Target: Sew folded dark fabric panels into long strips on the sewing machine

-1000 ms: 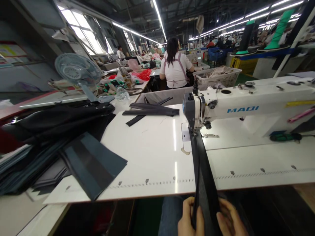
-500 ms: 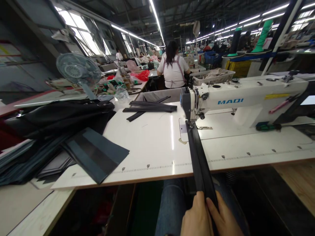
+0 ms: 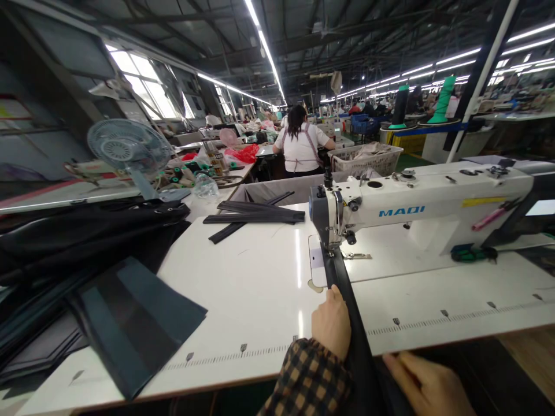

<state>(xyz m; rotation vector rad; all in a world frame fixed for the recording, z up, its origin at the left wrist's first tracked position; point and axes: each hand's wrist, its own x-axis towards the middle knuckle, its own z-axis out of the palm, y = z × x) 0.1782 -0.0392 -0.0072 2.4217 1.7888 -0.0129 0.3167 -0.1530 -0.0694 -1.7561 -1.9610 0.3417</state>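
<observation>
Two bare hands are working right at the front edge of the white tabletop (image 3: 243, 300), with one long black fabric strip (image 3: 358, 346) between them. That strip's long axis runs straight out from the person's lap and up under the presser foot (image 3: 330, 249) of one MAQI sewing machine (image 3: 411, 199). The left hand (image 3: 332, 323), in a plaid sleeve (image 3: 310, 378), is the nearer to the presser foot, tight against the strip's left edge. Its fingers are folded out of sight, so whether they're clamped on the strip can't be told. The right hand (image 3: 427, 384) sits lower and further back, on the strip's right side, fingers (image 3: 411, 370) together and reaching toward it, and a clamp there can't be told either. Now the count: roughly three dark strips (image 3: 254, 216) across the far end of the tabletop, one heap of black panels (image 3: 87, 242) on the left, and one wide banded panel (image 3: 134, 323) lying at its edge. One green-handled screwdriver (image 3: 472, 253) sits by the machine. Beyond, there's one plastic basket (image 3: 366, 160) of cloth, one desk fan (image 3: 128, 149), and one co-worker (image 3: 299, 141) in an apron, back turned.
</observation>
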